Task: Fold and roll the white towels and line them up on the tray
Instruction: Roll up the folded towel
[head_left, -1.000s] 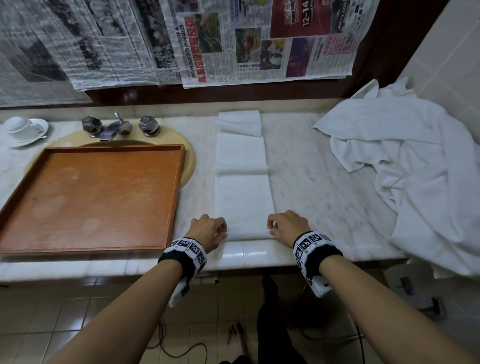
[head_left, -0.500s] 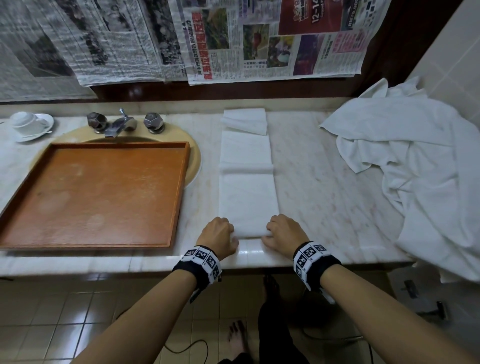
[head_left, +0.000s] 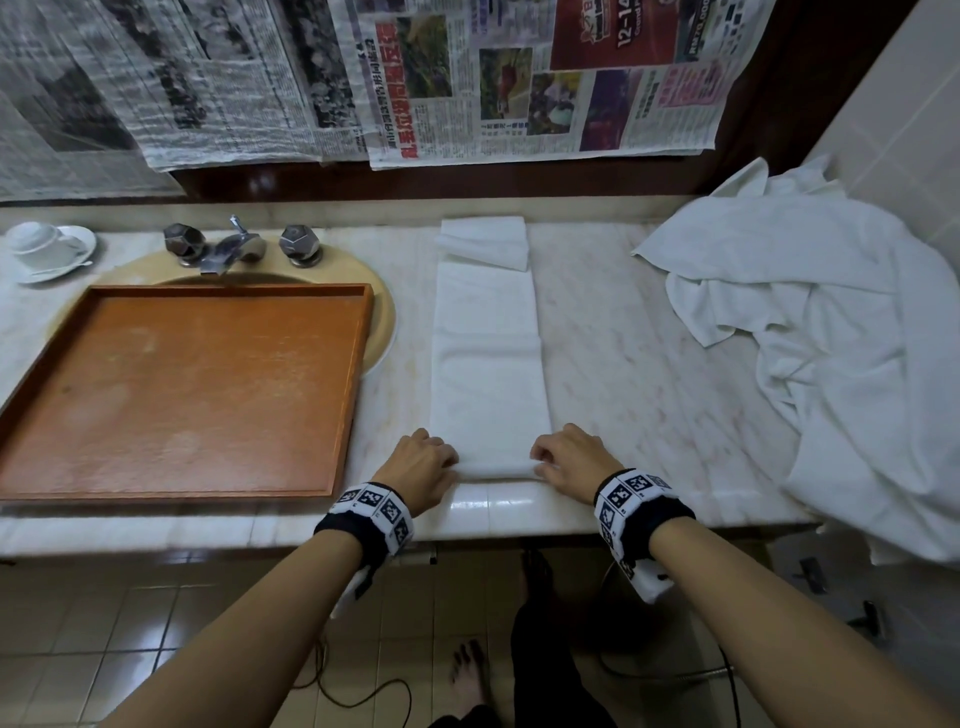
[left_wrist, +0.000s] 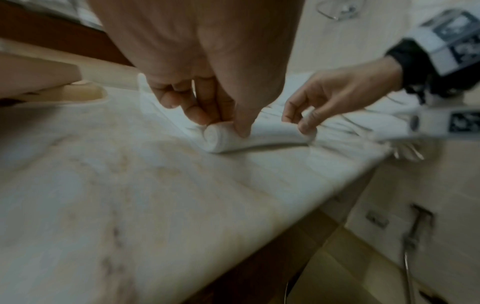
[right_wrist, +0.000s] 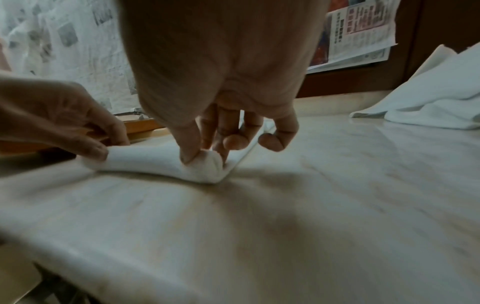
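Observation:
A long folded white towel (head_left: 485, 358) lies on the marble counter, running away from me. Its near end is rolled into a small tight roll (head_left: 496, 469) (left_wrist: 249, 137) (right_wrist: 155, 160). My left hand (head_left: 423, 462) (left_wrist: 215, 115) pinches the roll's left end between thumb and fingers. My right hand (head_left: 563, 460) (right_wrist: 207, 152) pinches the right end the same way. The brown wooden tray (head_left: 176, 488) sits over the sink to the left with nothing on it.
A heap of loose white towels (head_left: 852, 353) covers the counter's right side and hangs over its edge. A tap (head_left: 234, 249) and sink rim lie behind the tray, a cup on a saucer (head_left: 47, 249) at far left. Newspaper sheets hang on the wall.
Both hands moved inward onto the towel's near end and turned it over, forming a small roll where the flat edge lay.

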